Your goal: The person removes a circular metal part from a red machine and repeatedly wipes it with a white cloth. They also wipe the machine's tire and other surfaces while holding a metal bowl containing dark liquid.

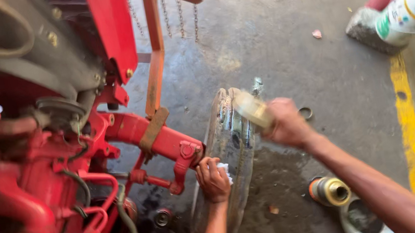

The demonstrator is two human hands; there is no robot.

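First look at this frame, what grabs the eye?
The red machine fills the left side, its hoses and arms reaching toward the middle. At centre, a worn metal wheel rim stands on edge on the oily concrete floor; the left hand presses a white rag against it while the right hand holds a blurred pale tool at its top. A yellow painted line runs down the right.

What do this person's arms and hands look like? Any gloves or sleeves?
Both arms are bare as far as the picture shows: no sleeves, no gloves. The left hand and right hand show no rings or watch that I can make out. The right one is blurred.
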